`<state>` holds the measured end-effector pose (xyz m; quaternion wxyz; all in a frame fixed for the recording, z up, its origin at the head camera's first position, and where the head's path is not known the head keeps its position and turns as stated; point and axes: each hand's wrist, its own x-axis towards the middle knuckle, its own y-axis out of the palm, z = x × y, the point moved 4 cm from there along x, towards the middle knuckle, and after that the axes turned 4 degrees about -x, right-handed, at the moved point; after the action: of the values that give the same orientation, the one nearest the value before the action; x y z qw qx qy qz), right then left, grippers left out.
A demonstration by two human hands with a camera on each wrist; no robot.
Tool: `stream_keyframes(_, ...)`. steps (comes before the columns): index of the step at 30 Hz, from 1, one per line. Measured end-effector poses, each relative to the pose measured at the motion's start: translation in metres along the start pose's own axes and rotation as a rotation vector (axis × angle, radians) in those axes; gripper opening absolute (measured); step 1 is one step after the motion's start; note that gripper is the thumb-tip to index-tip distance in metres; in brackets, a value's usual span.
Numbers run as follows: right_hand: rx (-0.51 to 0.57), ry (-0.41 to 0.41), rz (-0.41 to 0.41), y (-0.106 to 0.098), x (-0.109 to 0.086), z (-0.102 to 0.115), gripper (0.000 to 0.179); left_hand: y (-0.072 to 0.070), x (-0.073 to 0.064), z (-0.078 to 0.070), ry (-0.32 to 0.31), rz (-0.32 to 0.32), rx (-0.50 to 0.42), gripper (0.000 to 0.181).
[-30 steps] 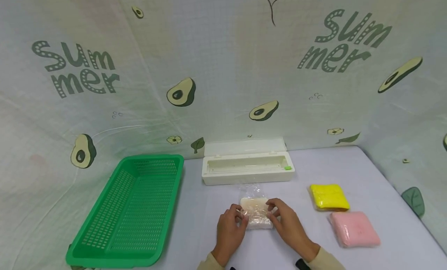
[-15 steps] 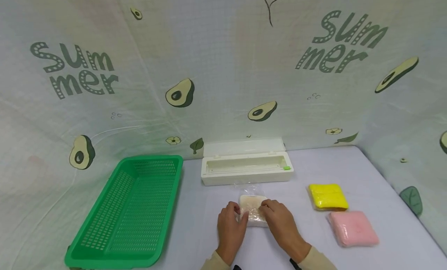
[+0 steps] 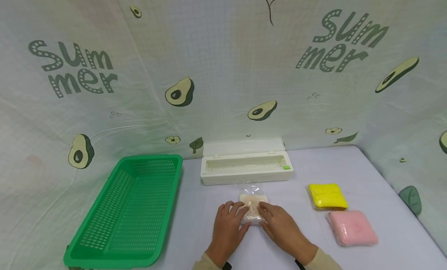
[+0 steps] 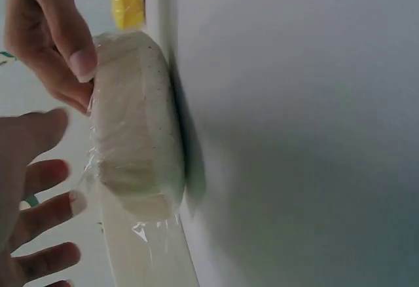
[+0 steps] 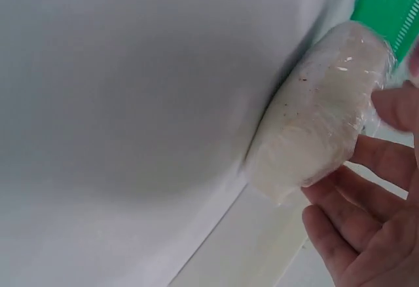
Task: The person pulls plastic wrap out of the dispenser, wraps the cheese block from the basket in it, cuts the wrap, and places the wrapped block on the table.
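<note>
A soft-looking white block [image 3: 253, 202] in a clear plastic wrapper lies on the table in front of me; it may be modelling clay. Loose film [image 3: 253, 189] sticks out from its far end. My left hand [image 3: 227, 229] hovers at the block's left side, fingers spread and relaxed; the left wrist view shows a gap between most fingers and the block. From the right, my right hand [image 3: 284, 229] rests its fingertips on the block's top and side. In the right wrist view its bent fingers touch the wrapped block [image 5: 314, 110], with the thumb close by.
A green mesh basket [image 3: 167, 219] stands at the left. Behind the block is a long white box [image 3: 246, 178] with its lid up and a small green piece inside. Yellow [image 3: 328, 196] and pink [image 3: 352, 228] wrapped packs lie at the right.
Both hands stay at the wrapped block. The left hand's fingers have loosened and spread. My right hand has shifted from the right edge over the top. The block has moved slightly away from me.
</note>
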<state>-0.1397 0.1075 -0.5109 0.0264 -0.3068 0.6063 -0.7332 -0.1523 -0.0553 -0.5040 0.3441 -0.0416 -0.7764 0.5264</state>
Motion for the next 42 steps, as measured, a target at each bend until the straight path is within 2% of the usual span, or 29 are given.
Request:
stream_keyframes(3, -0.022, -0.010, 0.036, 0.001, -0.002, 0.000, 0.059, 0.007, -0.003, 0.002, 0.008, 0.154, 0.117, 0.056)
stream_keyframes(6, -0.035, -0.020, 0.057, 0.002, -0.002, 0.001, 0.061, 0.011, -0.005, 0.004, 0.007, 0.217, 0.181, 0.056)
stream_keyframes(10, -0.046, -0.023, 0.087, 0.001, 0.000, 0.002, 0.057, 0.010, -0.006, 0.005, 0.025, 0.196, 0.211, 0.051)
stream_keyframes(14, -0.062, -0.052, 0.105, -0.005, -0.005, 0.006, 0.054, 0.005, -0.012, 0.001, 0.064, 0.158, 0.169, 0.048)
stream_keyframes(18, -0.057, -0.086, 0.103, -0.011, -0.010, 0.011, 0.052, 0.006, -0.018, -0.002, 0.102, 0.195, 0.189, 0.049)
stream_keyframes(21, -0.039, -0.084, 0.106, -0.012, -0.010, 0.011, 0.045, 0.008, -0.019, -0.002, 0.090, 0.227, 0.179, 0.044)
stream_keyframes(26, 0.038, -0.003, 0.110, -0.011, -0.001, 0.002, 0.025, 0.005, -0.016, 0.002, 0.014, 0.190, -0.008, 0.033)
stream_keyframes(31, 0.176, 0.091, 0.076, -0.008, 0.014, -0.014, 0.011, 0.007, -0.007, 0.011, -0.139, 0.162, -0.208, 0.012)
stream_keyframes(34, 0.237, 0.156, 0.068, -0.003, 0.021, -0.022, 0.018, 0.013, 0.000, 0.020, -0.222, 0.147, -0.294, 0.004)
stream_keyframes(36, 0.263, 0.209, 0.065, 0.001, 0.024, -0.026, 0.022, 0.016, 0.003, 0.025, -0.258, 0.138, -0.333, 0.006)
stream_keyframes(40, 0.333, 0.330, 0.068, 0.005, 0.027, -0.036, 0.029, 0.019, 0.007, 0.034, -0.316, 0.121, -0.400, 0.021)
stream_keyframes(42, 0.379, 0.392, 0.103, 0.007, 0.029, -0.042, 0.042, 0.021, 0.008, 0.039, -0.356, 0.109, -0.459, 0.033)
